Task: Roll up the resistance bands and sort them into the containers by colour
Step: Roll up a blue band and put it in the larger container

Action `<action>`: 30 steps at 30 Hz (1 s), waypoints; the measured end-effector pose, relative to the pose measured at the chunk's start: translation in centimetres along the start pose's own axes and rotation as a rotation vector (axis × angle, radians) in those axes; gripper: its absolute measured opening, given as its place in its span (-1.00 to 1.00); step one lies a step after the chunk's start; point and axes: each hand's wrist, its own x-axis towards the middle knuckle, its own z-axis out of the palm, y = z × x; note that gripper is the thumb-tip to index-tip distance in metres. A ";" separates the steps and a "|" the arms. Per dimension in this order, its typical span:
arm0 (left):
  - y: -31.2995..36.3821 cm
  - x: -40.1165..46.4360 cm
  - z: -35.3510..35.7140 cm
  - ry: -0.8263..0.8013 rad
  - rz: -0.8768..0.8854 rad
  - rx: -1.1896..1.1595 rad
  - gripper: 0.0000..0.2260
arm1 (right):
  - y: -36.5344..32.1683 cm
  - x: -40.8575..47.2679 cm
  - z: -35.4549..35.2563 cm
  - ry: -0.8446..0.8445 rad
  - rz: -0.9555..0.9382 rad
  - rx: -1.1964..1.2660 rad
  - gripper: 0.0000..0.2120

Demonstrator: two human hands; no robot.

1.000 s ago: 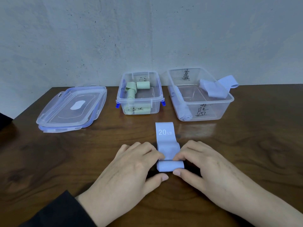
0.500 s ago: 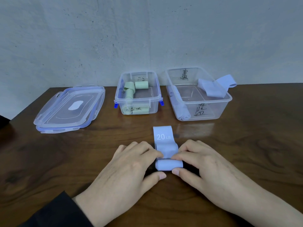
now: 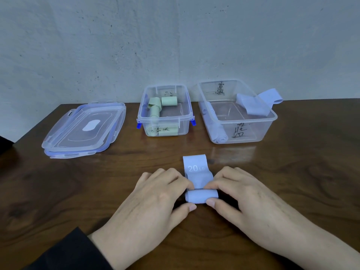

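Both hands are on the same blue band (image 3: 198, 176) near the middle of the table (image 3: 78, 191). Our left hand (image 3: 153, 201) has its grip pinched on the left end of the rolled part, fingers curled over the top and thumb tucked against the near side. Our right hand (image 3: 247, 203) does the same on the right end, so the roll sits squeezed between the 2 grips. The unrolled tail lies flat on the table pointing away from us, with "20 LB" printed on it.

Further back we've got 2 clear containers side by side by the wall. The smaller container (image 3: 164, 117), with blue clips, holds the green rolls (image 3: 169, 100), at least 3 of them as far as we can tell. The bigger container (image 3: 243, 121) on the right has one rolled blue band (image 3: 219, 133) along its left wall, plus a loose blue band (image 3: 259, 103) draped over its right rim, partly hanging outside. Off to the left, well apart from the containers, the clear lids (image 3: 83, 129) lie stacked on the table.
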 end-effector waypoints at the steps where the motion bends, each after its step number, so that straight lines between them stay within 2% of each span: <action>1: 0.0 0.0 0.0 0.004 -0.001 0.001 -0.73 | 0.0 0.0 0.0 0.004 0.003 0.006 -0.69; 8: 0.1 0.0 0.1 0.006 -0.008 -0.005 -0.72 | 0.0 0.1 -0.1 -0.007 0.000 0.004 -0.86; 15: -0.1 0.0 0.2 0.006 -0.015 0.000 -0.76 | 0.0 0.1 0.0 -0.002 0.011 0.016 -0.75; 21: 0.0 0.0 0.1 0.016 -0.028 -0.015 -0.71 | 0.0 0.1 0.0 0.013 0.006 0.021 -0.84; 25: -0.1 0.0 0.1 0.011 -0.035 -0.014 -0.74 | 0.0 0.0 0.0 0.018 0.010 0.020 -0.74; 30: 0.1 0.0 0.1 0.025 -0.034 -0.006 -0.69 | 0.0 0.2 -0.1 -0.008 0.025 0.013 -0.75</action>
